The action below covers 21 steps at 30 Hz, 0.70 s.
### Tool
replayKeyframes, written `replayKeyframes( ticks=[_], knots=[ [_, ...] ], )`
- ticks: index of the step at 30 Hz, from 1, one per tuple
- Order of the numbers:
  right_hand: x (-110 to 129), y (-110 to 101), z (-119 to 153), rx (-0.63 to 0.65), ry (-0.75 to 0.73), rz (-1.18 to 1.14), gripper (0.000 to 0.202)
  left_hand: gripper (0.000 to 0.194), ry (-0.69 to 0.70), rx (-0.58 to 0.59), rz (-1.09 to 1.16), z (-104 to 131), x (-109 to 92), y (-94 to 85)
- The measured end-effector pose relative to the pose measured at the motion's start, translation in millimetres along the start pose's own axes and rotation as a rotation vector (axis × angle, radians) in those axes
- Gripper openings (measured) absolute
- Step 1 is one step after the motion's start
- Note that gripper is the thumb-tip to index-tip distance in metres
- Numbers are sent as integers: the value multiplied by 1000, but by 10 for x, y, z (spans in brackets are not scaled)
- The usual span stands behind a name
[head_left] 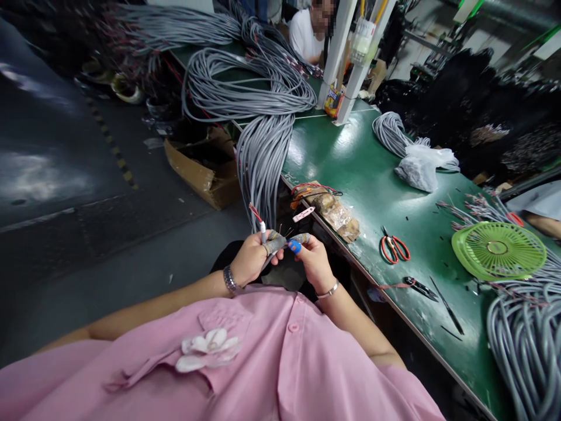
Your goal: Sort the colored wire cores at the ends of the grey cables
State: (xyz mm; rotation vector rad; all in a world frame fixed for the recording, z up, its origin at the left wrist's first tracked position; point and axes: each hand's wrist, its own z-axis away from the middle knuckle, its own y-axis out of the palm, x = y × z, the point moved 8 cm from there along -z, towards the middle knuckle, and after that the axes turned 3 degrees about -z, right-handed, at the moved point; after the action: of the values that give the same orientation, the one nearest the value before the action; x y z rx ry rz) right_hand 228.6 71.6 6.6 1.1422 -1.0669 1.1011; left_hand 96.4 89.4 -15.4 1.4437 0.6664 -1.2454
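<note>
Our left hand (255, 252) is closed around the white-sleeved cable end (263, 228); its long axis rises toward eleven o'clock, with red wires (255, 213) at the tip. Our right hand (313, 260), at three o'clock from it, pinches narrowly at fine wires (288, 231); we cannot tell which cable these belong to. The left hand is nearer to the sleeve. The green table (342, 175) has its edge from twelve to four o'clock; floor (184, 251) at nine o'clock gives us more room.

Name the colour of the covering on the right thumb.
Blue: the thumb covering shows in the head view, the only one.
</note>
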Motion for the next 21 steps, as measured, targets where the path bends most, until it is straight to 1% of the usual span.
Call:
replayKeyframes(
  ticks=[4,7,9,12,14,15,17,19,21],
  knots=[
    [-57,-136,-99,-19,24,-138,33,18,-17,-22,29,-41,-31,-64],
    [-117,-210,-244,-31,98,-197,43,19,-41,6,34,-74,-65,-68],
    [-141,-193,-356,-12,172,-231,49,21,-62,34,27,-105,-81,-56],
    [-114,-61,-508,69,244,-321,53,22,-95,83,35,-171,-93,-33],
    [-58,3,-583,83,206,-349,49,21,-112,134,55,-221,-99,-10],
    [-30,-2,-610,52,160,-338,45,21,-117,157,63,-245,-104,-2],
    [19,-77,-627,-69,30,-265,39,21,-125,188,66,-289,-109,2],
    [57,-171,-595,-199,-103,-169,37,21,-132,201,65,-326,-107,-3],
    [61,-207,-566,-252,-170,-125,39,22,-137,222,69,-352,-99,12]
  ],
)
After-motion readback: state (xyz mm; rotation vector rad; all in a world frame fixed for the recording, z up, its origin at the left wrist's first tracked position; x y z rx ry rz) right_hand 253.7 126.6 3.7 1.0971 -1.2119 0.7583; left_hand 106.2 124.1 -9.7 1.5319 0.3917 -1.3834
